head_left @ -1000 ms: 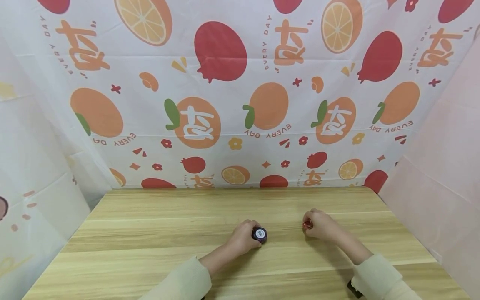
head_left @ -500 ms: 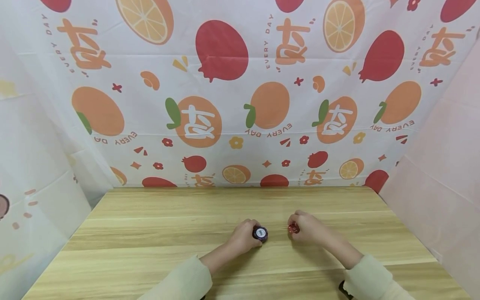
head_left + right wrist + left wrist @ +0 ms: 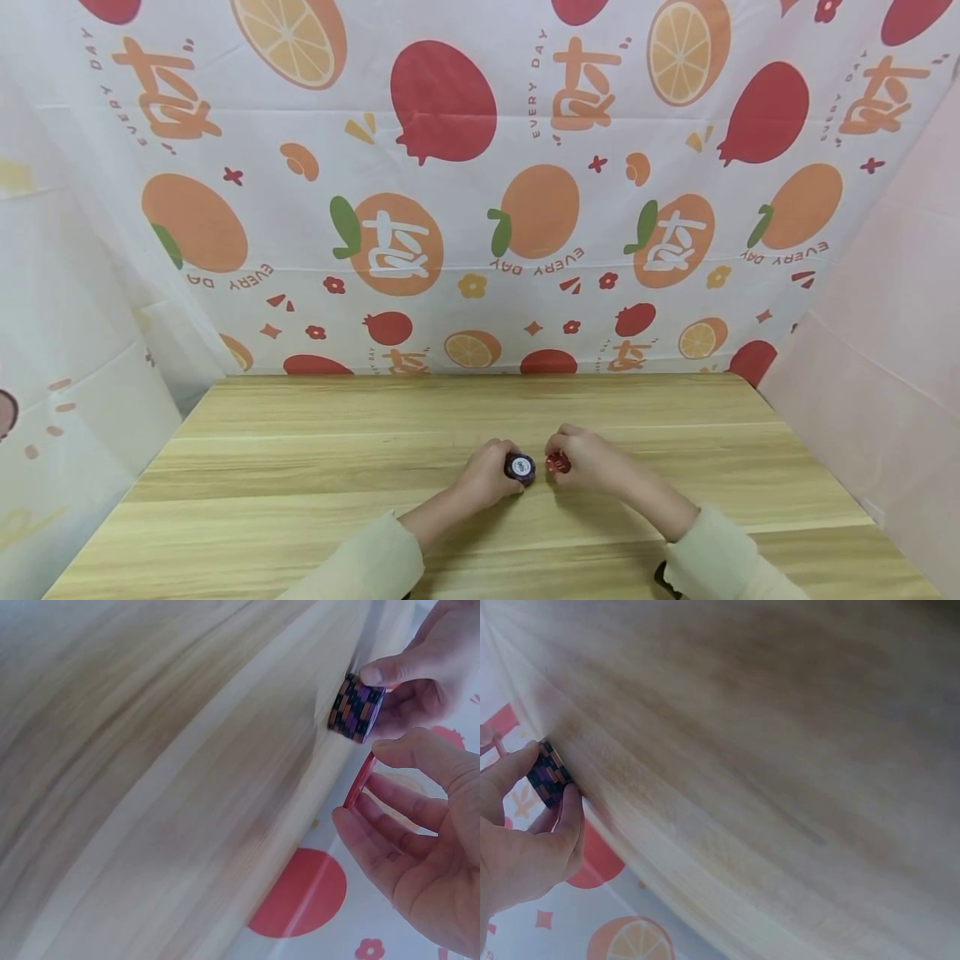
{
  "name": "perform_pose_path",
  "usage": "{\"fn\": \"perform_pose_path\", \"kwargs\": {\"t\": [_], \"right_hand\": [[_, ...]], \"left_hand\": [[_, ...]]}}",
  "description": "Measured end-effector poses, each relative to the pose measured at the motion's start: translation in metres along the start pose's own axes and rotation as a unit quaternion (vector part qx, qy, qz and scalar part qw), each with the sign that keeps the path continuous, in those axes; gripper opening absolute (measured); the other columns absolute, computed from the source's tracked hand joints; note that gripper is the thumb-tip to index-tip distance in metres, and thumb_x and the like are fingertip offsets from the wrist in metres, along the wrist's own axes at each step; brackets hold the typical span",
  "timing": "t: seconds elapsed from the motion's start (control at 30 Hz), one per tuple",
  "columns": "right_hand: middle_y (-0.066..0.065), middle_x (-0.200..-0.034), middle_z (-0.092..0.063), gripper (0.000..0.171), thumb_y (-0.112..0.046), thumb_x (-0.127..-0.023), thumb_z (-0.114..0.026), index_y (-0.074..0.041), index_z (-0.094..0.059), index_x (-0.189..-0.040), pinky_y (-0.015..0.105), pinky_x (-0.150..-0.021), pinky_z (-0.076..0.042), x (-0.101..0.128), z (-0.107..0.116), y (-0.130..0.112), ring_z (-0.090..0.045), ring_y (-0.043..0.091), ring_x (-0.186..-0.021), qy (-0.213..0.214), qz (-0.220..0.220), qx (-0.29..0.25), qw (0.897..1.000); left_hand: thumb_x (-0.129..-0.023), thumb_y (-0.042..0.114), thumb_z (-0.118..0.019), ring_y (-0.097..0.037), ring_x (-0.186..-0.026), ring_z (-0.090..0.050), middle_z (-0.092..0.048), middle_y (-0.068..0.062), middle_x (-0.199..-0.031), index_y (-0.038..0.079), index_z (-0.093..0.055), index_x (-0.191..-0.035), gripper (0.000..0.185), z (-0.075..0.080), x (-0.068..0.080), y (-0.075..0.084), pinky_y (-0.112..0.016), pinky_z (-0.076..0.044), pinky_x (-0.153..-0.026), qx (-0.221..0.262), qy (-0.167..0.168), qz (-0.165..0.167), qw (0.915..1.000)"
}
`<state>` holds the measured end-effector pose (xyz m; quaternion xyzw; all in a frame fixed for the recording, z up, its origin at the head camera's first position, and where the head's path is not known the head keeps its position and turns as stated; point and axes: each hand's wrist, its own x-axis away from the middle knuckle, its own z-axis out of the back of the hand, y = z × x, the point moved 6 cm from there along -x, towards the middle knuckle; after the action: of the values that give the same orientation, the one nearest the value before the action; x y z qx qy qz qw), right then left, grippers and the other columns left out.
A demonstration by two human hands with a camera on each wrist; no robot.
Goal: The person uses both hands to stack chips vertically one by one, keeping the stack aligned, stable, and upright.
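My left hand [image 3: 483, 473] grips a short stack of dark poker chips [image 3: 521, 469] on the table, thumb and fingers around its sides. The top chip has a white round label, and the stack's edges show black, purple and orange blocks in the right wrist view. Just to the right, my right hand [image 3: 592, 461] pinches a single red poker chip [image 3: 361, 780] by its rim between thumb and fingers. A small gap separates the red chip from the dark stack. In the left wrist view the dark stack [image 3: 549, 774] is seen edge-on between the fingertips.
A light wood-grain table [image 3: 315, 467] spreads beneath both hands. Behind it hangs a white curtain [image 3: 465, 233] printed with oranges and pomegranates, and paler sheets [image 3: 862, 333] close in the sides.
My right hand has moved left across the table with the red chip, up close to the dark stack. My left hand and its stack have stayed in place.
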<state>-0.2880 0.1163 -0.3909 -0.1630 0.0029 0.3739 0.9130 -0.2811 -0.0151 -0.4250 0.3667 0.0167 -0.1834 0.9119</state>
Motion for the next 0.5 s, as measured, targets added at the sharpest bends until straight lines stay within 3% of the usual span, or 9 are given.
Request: {"fn": "perform_pose_path", "kwargs": {"t": [0.5], "right_hand": [[-0.001,-0.083,-0.049,0.02,-0.005,-0.071,-0.071,-0.005,-0.064,-0.09,0.019,-0.058,-0.041,-0.018,-0.008,-0.025,-0.044,0.007,-0.069,-0.006,0.033,0.0,0.999]], "left_hand": [[-0.065,0.001,-0.08,-0.022,-0.08,-0.054,-0.053,-0.006,-0.083,-0.002,-0.06,-0.091,0.033,0.001,0.0,0.0,-0.035,-0.047,-0.075,0.004,-0.014,0.002,0.9999]]}}
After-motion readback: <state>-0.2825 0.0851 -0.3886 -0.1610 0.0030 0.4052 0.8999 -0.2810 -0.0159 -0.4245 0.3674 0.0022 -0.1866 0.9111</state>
